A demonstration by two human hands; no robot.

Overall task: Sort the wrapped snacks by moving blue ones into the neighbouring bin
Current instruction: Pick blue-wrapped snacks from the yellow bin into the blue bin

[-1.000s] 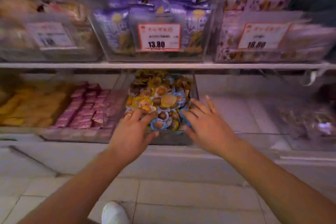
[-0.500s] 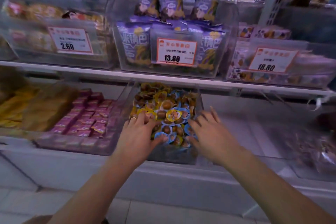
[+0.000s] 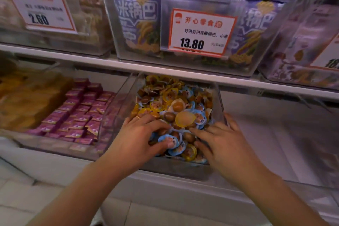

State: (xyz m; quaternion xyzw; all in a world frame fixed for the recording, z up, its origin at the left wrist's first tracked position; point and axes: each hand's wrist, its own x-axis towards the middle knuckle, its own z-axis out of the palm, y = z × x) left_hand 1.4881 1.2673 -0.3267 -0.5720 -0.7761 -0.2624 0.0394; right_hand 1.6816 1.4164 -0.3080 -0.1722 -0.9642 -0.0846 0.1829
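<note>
A clear bin [image 3: 130,89] on the lower shelf holds a heap of small round wrapped snacks, some blue [image 3: 200,119], some yellow [image 3: 184,119]. My left hand [image 3: 139,139] lies on the front of the heap, fingers curled, with a blue snack [image 3: 165,138] pinched between thumb and forefinger. My right hand [image 3: 225,145] rests on the heap's right front with its fingers stretched out and nothing held. The neighbouring clear bin [image 3: 271,134] to the right looks bare inside.
A bin of pink wrapped squares [image 3: 77,115] sits left of the heap, with yellow packs [image 3: 27,101] beyond it. The shelf edge [image 3: 165,71] above carries bins of purple bags [image 3: 135,16] and price cards [image 3: 200,32]. White floor tiles lie below.
The view has drawn much closer to the mixed bin. Both hands sank deeper into the front of the heap, and my left fingers curled onto a blue snack.
</note>
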